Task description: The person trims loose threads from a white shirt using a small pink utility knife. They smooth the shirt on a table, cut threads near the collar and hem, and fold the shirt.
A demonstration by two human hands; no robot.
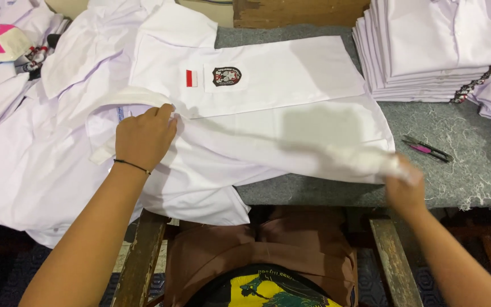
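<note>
A white shirt lies spread across the grey bench, partly folded: one side panel with the badge pocket is already turned over and lies flat. The left hand presses down, fingers together, at nine o'clock near the collar. The right hand, blurred at four o'clock, is pinched on the hem. The fold looks about half done; the near side and sleeve still hang loose. A finished stack sits at one o'clock, snips at three o'clock.
</note>
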